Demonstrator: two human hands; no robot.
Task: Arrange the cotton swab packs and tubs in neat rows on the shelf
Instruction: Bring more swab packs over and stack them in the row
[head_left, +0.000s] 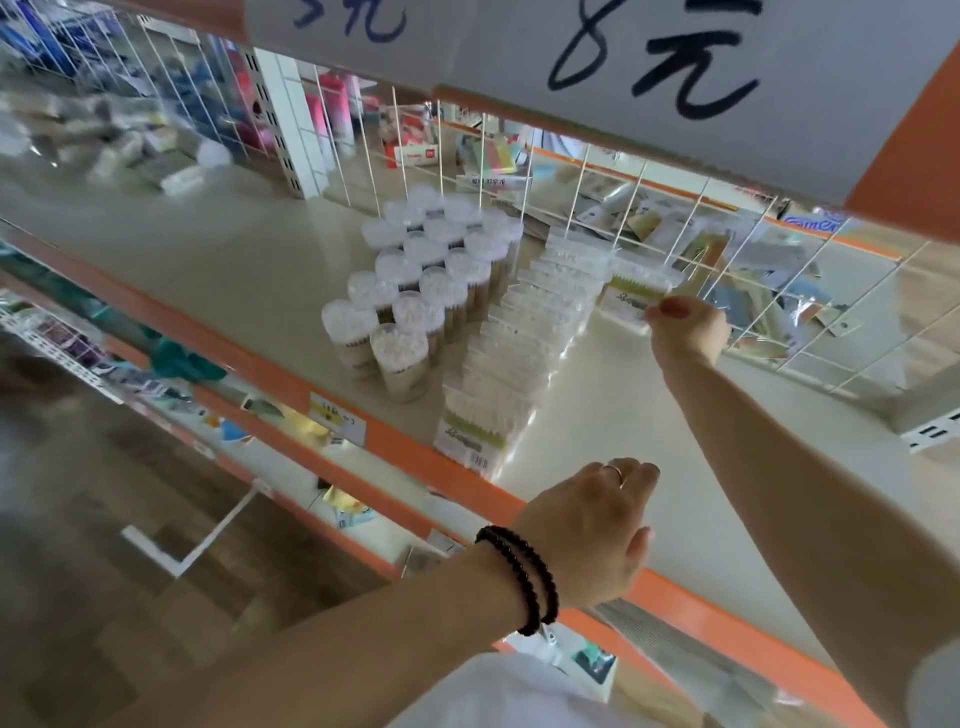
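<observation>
Several round clear tubs of cotton swabs (426, 291) stand in rows on the cream shelf (649, 426). Right beside them runs a front-to-back row of flat cotton swab packs (524, 338) with green labels. My right hand (688, 330) reaches to the back of the shelf and pinches one more pack (636, 291) by its edge, next to the far end of that row. My left hand (597, 530) hovers over the shelf's front edge with fingers loosely bent and nothing in it; a ring and black bead bracelets are on it.
A white wire grid (691, 228) closes the back of the shelf, with other goods behind it. An orange lip (374, 431) with a price tag runs along the front. Overhead hangs a white price sign (649, 57). Lower shelves (156, 364) hold mixed items.
</observation>
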